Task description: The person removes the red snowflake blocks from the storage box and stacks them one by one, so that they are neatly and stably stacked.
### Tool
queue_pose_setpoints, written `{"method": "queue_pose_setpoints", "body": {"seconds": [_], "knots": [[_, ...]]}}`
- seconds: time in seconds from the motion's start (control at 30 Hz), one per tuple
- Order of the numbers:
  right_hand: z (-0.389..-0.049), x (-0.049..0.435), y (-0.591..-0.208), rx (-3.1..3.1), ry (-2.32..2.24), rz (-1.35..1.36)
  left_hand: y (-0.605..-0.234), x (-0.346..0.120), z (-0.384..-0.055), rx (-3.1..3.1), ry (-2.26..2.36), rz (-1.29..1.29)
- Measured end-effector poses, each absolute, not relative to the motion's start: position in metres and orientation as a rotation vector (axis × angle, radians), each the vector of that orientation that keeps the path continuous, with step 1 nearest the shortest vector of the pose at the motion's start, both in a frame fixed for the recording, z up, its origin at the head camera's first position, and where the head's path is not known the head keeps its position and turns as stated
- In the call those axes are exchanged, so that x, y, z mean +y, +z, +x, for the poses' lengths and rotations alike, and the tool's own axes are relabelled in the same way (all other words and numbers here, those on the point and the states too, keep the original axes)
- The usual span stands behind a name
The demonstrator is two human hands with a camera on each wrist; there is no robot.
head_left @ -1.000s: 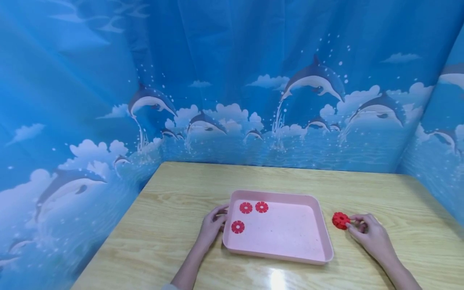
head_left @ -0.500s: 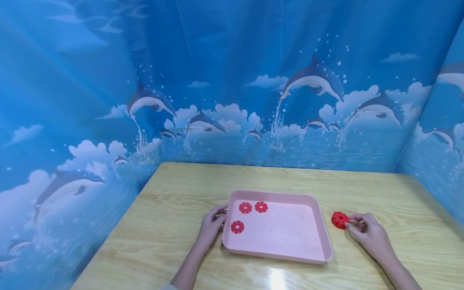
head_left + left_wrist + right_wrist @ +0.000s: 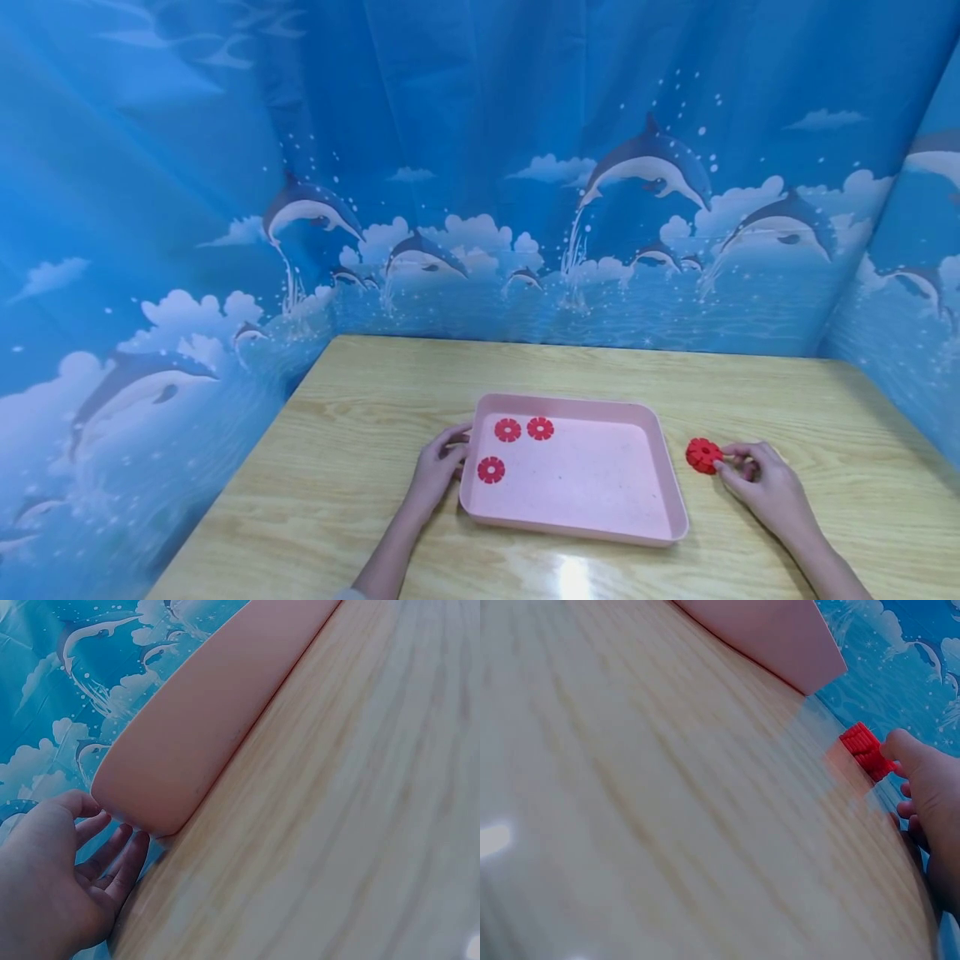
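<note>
A pink rectangular tray (image 3: 577,475) lies on the table, with three flat red notched building discs inside: one disc (image 3: 507,430) and another disc (image 3: 541,428) near the back left, and a third disc (image 3: 491,470) by the left wall. My left hand (image 3: 435,468) rests at the tray's left end, its bent fingertips (image 3: 135,838) touching the outer wall (image 3: 187,742). Right of the tray stands a stack of red notched discs (image 3: 703,456), (image 3: 866,750) on the table. At its right edge, my right hand (image 3: 768,487) pinches the stack with thumb and index finger.
The wooden table (image 3: 390,392) reaches back to a blue curtain (image 3: 480,167) printed with dolphins and clouds. That curtain also runs along the left and right sides. Light glares off the tabletop near the front.
</note>
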State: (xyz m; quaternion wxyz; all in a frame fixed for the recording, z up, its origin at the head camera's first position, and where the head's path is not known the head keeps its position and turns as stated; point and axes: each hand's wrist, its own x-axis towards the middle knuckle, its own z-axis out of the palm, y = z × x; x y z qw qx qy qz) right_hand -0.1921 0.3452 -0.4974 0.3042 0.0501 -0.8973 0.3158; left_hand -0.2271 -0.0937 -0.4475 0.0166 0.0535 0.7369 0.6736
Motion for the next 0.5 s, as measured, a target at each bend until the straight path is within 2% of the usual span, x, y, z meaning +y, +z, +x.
{"method": "queue_pose_setpoints", "body": {"seconds": [0.5], "knots": [[-0.1918,0.3454,-0.4967,-2.395,0.837,0.110,-0.4465,-0.0933,-0.2272,2.300,2.082,0.161]]}}
